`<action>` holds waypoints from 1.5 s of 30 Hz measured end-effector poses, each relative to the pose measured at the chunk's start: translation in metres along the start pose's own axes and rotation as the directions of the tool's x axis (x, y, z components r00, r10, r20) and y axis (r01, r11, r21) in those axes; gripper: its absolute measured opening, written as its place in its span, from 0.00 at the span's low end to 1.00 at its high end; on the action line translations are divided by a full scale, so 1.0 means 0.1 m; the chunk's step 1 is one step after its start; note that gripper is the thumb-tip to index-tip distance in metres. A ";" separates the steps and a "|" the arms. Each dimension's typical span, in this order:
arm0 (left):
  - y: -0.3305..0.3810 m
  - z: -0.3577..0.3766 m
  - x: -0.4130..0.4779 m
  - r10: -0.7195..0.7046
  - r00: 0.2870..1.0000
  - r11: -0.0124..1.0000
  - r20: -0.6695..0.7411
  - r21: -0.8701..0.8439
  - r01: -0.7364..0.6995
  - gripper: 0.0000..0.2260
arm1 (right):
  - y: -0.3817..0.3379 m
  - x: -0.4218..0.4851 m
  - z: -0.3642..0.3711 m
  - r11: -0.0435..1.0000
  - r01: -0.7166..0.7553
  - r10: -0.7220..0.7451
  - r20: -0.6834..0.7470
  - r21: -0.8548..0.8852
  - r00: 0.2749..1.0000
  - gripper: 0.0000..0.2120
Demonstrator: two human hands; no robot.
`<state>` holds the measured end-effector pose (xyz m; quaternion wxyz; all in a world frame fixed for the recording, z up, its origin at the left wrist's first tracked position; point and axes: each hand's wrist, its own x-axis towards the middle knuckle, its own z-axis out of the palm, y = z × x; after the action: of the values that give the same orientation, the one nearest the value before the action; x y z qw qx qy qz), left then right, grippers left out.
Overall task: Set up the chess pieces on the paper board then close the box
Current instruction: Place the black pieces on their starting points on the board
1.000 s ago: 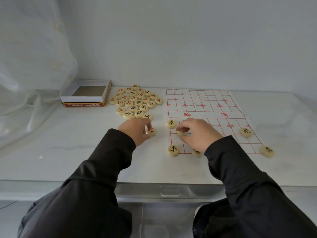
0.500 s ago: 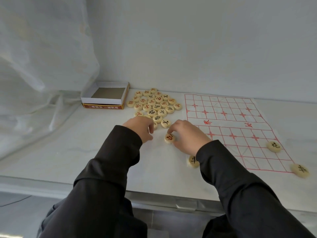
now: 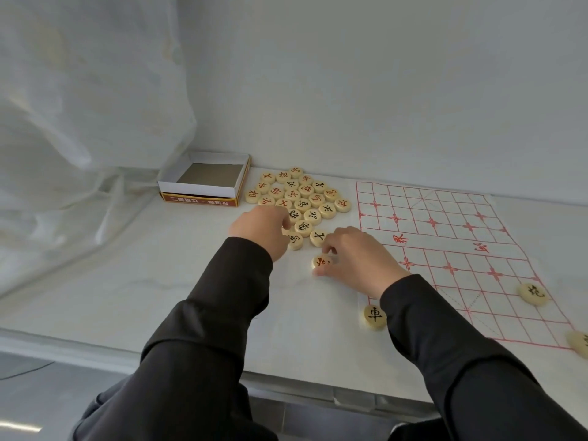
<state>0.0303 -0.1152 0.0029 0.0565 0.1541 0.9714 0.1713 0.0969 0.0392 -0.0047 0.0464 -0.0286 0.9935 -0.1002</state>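
You've got soft, even light with no glare, and only faint shadows sit on the white marble-look tabletop (image 3: 159, 297). The round cream wooden chess pieces (image 3: 302, 198) in the middle read sharp. The wide lens bows the table edges, though, and the cut-off cream disc at the right border (image 3: 579, 343) goes mushy.

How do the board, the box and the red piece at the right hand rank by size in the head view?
1. board
2. box
3. red piece, clearly the smallest
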 end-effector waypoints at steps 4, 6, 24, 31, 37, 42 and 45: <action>-0.02 -0.04 0.05 -0.050 0.998 0.998 -0.048 -0.043 0.048 0.10 | 0.06 0.04 -0.03 0.999 0.024 -0.022 -0.090 0.029 0.996 0.23; -0.03 -0.06 0.06 -0.046 0.997 0.998 -0.063 -0.045 0.044 0.13 | 0.10 0.06 -0.04 0.998 0.034 -0.029 -0.098 0.050 0.995 0.24; -0.10 0.10 0.11 -0.004 0.960 0.990 0.279 0.135 -0.035 0.29 | 0.14 0.60 -0.01 0.975 -0.134 0.130 0.029 0.177 0.991 0.26; -0.10 0.02 0.10 0.040 0.960 0.996 0.277 0.060 -0.058 0.30 | 0.13 0.58 -0.04 0.911 -0.102 0.119 -0.018 0.400 0.993 0.26; -0.12 -0.04 0.10 0.056 0.948 0.996 0.315 0.051 -0.076 0.37 | 0.08 0.53 0.03 0.932 -0.061 0.055 0.027 0.356 0.998 0.26; -0.10 -0.05 0.10 0.050 0.947 0.997 0.317 0.040 -0.066 0.38 | 0.00 0.39 -0.01 0.932 -0.033 0.014 0.056 0.360 0.998 0.25; -0.13 -0.07 0.10 0.035 0.948 0.998 0.315 0.041 -0.050 0.36 | -0.05 0.25 -0.08 0.976 -0.013 0.002 0.050 0.217 0.999 0.29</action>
<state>0.0158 -0.1260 0.0047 0.2030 0.2017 0.9504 0.1221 0.0712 0.0340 0.0015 0.0744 -0.0221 0.9752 -0.2073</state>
